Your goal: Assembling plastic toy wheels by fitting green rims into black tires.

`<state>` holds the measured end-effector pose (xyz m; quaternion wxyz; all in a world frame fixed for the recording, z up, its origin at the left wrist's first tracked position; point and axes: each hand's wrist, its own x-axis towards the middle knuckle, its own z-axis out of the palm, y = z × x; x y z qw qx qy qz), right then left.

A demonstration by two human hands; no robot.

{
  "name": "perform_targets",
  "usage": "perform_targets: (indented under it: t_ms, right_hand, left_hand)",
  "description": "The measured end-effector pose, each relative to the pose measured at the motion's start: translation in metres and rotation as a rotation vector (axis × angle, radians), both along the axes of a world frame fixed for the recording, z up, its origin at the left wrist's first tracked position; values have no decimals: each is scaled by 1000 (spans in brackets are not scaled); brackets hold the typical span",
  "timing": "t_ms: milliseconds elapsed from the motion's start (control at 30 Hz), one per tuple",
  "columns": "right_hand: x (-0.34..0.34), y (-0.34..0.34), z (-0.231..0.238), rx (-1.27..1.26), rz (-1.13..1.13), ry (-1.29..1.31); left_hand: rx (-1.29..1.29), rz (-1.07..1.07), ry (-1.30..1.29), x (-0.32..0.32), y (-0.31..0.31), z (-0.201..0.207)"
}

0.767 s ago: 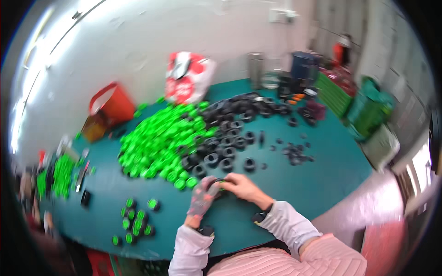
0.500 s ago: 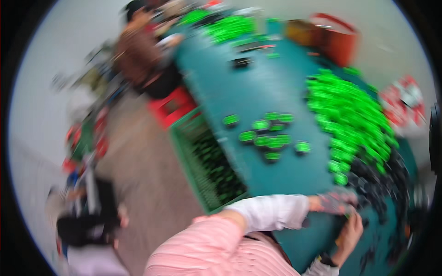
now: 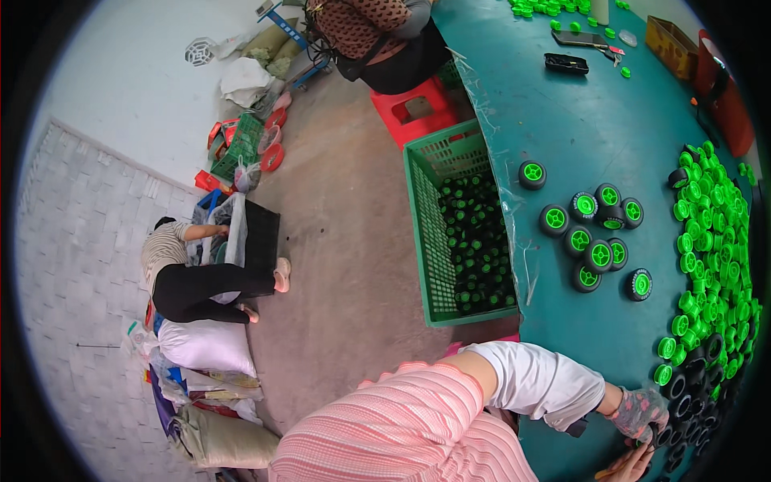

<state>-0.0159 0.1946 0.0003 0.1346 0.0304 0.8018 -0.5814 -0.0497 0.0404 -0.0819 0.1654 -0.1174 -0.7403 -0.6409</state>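
Observation:
At the lower right, my left hand (image 3: 645,413) wears a grey patterned glove, its fingers curled at the edge of a heap of black rubber tyres (image 3: 689,402). Bare and closed, my right hand (image 3: 631,463) meets it from below. The fingertips of both hands come together around something small and dark that they mostly hide. Beyond them lies a large pile of bright green wheel hubs (image 3: 715,249). Several finished wheels, black tyres on green hubs, sit in a loose group (image 3: 598,255) on the green table (image 3: 554,361).
A green crate (image 3: 416,233) full of wheels stands against the table's left edge, beside a red stool (image 3: 409,108). One person (image 3: 377,36) sits farther up the table; another person (image 3: 173,261) bends over a black bin (image 3: 261,238). A black case (image 3: 566,63) lies at the far end.
My view has swung left and steadied, so the table and its wheels now appear farther right. Both hands are still together by the tyres.

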Motion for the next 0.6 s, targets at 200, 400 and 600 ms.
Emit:
perform_targets:
  t_ms: [200, 400, 600]
  right_hand:
    - [1, 1, -3, 99, 30, 106]
    - [13, -22, 26, 101, -32, 31]
    - [11, -16, 18, 78, -38, 163]
  left_hand:
    - [53, 0, 79, -4, 7, 2]
    - [62, -183, -79, 10, -6, 22]
    - [59, -80, -115, 21, -13, 32]
